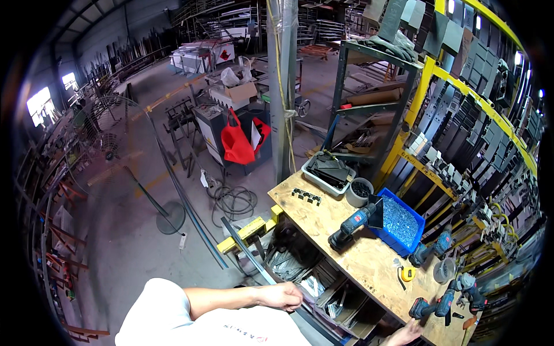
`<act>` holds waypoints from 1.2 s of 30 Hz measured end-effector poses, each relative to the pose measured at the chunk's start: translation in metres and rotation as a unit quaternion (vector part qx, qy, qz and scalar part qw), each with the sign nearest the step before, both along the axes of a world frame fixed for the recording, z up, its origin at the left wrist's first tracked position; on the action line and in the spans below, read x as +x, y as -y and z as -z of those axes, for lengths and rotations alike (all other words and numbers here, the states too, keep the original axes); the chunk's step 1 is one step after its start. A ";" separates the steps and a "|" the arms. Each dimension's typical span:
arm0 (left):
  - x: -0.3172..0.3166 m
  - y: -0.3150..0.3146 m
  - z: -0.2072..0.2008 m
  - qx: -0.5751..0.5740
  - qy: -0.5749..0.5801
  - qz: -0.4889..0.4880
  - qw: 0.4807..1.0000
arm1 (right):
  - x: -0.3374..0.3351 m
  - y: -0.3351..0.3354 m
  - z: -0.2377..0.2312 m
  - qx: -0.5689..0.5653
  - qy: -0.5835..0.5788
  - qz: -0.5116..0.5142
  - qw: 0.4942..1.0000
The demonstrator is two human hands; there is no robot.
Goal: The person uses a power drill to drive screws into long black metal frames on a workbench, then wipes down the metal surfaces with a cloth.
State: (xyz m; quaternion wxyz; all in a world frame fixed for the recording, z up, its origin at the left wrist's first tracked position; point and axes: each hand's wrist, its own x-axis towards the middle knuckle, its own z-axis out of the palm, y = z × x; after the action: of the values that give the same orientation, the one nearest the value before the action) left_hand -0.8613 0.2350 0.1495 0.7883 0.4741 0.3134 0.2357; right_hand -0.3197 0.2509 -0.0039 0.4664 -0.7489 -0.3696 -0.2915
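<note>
My left hand is closed over a long grey metal bar, which slants from the yellow stand down past the front of the workbench. Its fingers are curled, and the hand hides part of the bar. Low at the bench's near edge is my right hand, partly cut off by the picture's border. Its visible fingers reach out toward a blue-and-black cordless drill without clearly gripping it. More cordless tools lie beside that one, among them a drill and an angle grinder.
On the wooden workbench are another drill, a blue bin of small screws, a yellow tape measure, and a grey tub. A steel post rises behind. Left stands a floor fan; cable coils on the floor.
</note>
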 end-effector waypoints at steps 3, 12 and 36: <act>-0.008 0.016 0.002 -0.099 0.048 -0.085 0.990 | 0.038 -0.029 0.014 0.106 -0.309 -0.153 0.933; -0.033 0.031 -0.003 -0.116 0.011 -0.171 0.978 | 0.100 -0.086 0.005 0.072 -0.422 -0.213 0.878; -0.168 -0.062 0.034 -0.382 0.257 -0.270 0.846 | -0.489 0.099 -0.179 -0.215 -0.180 -0.565 0.776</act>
State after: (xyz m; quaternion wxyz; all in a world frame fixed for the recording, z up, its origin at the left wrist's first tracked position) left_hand -1.0288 0.2973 0.1151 0.8647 -0.0448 0.2807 0.4140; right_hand -0.8087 0.1520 0.1751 0.4322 -0.5251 -0.6884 0.2520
